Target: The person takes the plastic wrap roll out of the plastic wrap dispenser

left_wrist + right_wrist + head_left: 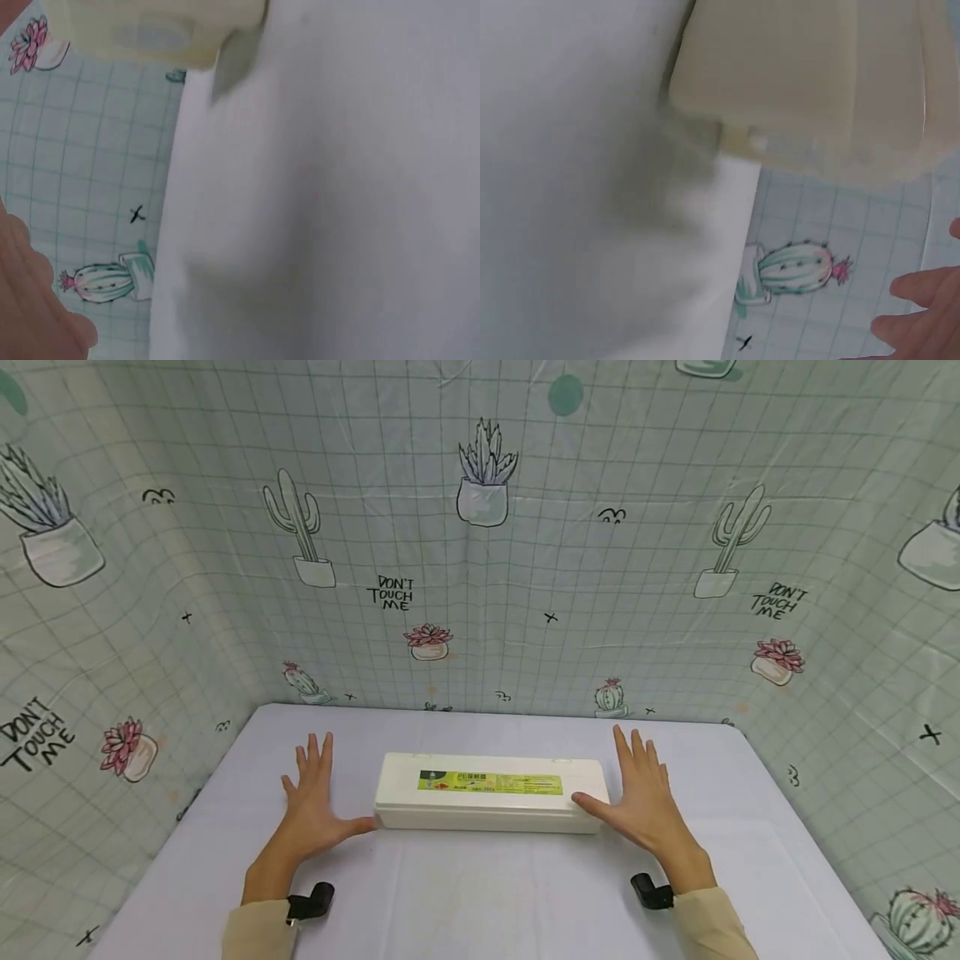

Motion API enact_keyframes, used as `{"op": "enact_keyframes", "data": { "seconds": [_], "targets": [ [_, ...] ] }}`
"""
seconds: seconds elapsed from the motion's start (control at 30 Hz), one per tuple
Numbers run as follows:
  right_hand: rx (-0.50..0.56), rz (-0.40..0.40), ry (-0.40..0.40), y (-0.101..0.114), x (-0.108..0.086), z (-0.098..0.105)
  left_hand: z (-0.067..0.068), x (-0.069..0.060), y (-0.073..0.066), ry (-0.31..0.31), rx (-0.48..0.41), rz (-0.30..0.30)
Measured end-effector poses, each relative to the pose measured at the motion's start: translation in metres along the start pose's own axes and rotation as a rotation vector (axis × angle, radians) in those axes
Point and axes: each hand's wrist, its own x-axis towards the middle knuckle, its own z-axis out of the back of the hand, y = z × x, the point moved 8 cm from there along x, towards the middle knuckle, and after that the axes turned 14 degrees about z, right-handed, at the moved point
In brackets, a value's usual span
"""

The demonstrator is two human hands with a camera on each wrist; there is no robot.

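A long white cling film box (491,814) with a yellow-green label on its lid lies crosswise in the middle of the table. To its left my left hand (309,814) is spread wide, thumb tip at the box's lower left corner; whether they touch I cannot tell. My right hand (647,803) is spread at the other end, its thumb overlapping the box's right end in the head view. Both wrist views show an end of the box, blurred, with fingers of the left hand (34,300) and right hand (930,315) at the frame edges.
The white-covered table (480,902) ends at a patterned cloth backdrop (480,560), which also rises on the left and right. Black wrist cameras are strapped to the left wrist (311,902) and right wrist (651,892).
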Motion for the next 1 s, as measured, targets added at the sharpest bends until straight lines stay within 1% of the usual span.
{"op": "enact_keyframes", "data": {
  "seconds": [0.07,0.17,0.27,0.4,0.47,0.67,0.77,0.87,1.0],
  "targets": [
    [-0.002,0.021,0.001,0.008,0.002,-0.006,-0.010,0.000,-0.004,0.014,-0.066,-0.013],
    [-0.023,0.052,-0.001,0.019,0.006,-0.012,-0.024,0.001,-0.008,0.053,-0.155,-0.020],
    [-0.038,0.085,-0.010,0.029,0.011,-0.016,-0.035,0.001,-0.009,0.098,-0.219,0.010],
    [-0.053,0.119,-0.020,0.040,0.015,-0.020,-0.043,0.002,-0.013,0.120,-0.268,0.034],
    [-0.063,0.128,-0.020,0.043,0.017,-0.021,-0.046,0.003,-0.016,0.118,-0.289,0.018],
    [-0.116,0.146,-0.022,0.051,0.018,-0.023,-0.058,0.002,-0.023,0.139,-0.453,-0.062],
    [-0.147,0.160,-0.032,0.055,0.018,-0.023,-0.061,0.002,-0.026,0.142,-0.510,-0.099],
    [-0.158,0.174,-0.046,0.057,0.017,-0.023,-0.064,0.004,-0.029,0.145,-0.539,-0.118],
    [-0.172,0.195,-0.049,0.058,0.017,-0.025,-0.068,0.006,-0.032,0.159,-0.601,-0.119]
  ]
}}
